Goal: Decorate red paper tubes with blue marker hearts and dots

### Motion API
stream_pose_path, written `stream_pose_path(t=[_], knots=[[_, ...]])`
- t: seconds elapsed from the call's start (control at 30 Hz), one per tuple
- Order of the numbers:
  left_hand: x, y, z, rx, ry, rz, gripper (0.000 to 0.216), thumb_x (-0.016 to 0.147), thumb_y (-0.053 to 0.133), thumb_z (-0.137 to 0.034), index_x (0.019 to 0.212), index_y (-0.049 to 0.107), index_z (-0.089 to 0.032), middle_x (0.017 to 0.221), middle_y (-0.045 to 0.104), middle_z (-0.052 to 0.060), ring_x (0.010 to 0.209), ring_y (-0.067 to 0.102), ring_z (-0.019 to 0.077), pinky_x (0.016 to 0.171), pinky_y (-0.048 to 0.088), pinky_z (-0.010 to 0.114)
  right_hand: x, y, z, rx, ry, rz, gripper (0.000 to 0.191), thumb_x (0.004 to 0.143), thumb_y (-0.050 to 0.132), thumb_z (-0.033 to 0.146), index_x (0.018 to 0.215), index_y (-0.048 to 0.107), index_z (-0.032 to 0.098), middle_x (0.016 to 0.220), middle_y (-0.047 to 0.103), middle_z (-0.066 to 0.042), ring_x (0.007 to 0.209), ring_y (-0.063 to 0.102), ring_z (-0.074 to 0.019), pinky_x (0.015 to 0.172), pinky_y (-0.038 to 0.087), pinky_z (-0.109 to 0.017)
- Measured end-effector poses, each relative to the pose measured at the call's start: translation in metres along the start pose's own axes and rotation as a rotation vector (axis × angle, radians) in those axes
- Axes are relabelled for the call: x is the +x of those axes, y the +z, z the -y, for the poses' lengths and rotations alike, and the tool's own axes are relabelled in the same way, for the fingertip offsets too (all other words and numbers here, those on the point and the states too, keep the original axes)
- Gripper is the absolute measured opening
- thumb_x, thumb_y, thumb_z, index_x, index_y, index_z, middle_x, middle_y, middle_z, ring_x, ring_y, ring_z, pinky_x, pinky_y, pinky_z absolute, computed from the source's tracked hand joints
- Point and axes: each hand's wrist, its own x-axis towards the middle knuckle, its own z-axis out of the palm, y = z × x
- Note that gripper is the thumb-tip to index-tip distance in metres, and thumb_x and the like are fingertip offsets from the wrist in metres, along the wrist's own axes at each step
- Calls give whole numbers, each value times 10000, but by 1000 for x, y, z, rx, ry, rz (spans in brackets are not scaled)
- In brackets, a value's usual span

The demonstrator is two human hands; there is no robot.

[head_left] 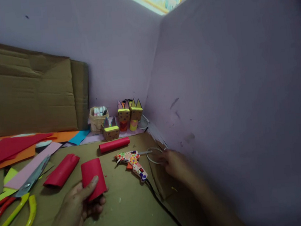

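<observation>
In our left hand point(78, 207), thumb and fingers closed on it, is a red paper tube point(92, 170), left of a floral glue gun point(132, 161). Our right hand point(175, 164) pinches a thin pale ring point(149, 159). Behind, a tan basket point(96, 126) holds white pen-like sticks point(99, 111) and a dark one point(105, 111).
</observation>
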Motion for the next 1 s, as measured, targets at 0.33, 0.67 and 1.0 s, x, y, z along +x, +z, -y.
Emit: stream_pose_path(t=[0.33,0.67,1.0], knots=[[-2,2,-4,-53,-32,-10,337,590,755,-433,654,572,-157,490,602,36,406,513,126,400,404,212,1,-25,-23,-44,-60,72,236,743,523,42,773,686,210,764,707,-49,699,620,-177,582,321,-264],[12,-2,7,-96,-102,22,495,554,748,-590,678,557,-151,428,577,24,328,476,113,350,358,202,118,-107,84,1021,-238,-122,108,745,636,120,661,606,180,517,545,54,472,484,-82,506,384,-209],[24,-2,25,-134,-117,18,544,504,768,-629,693,530,-178,513,608,-1,367,493,94,409,399,213,247,-42,214,1181,37,87,300,914,567,308,1172,562,155,1151,605,-80,950,629,-199,791,546,-394]])
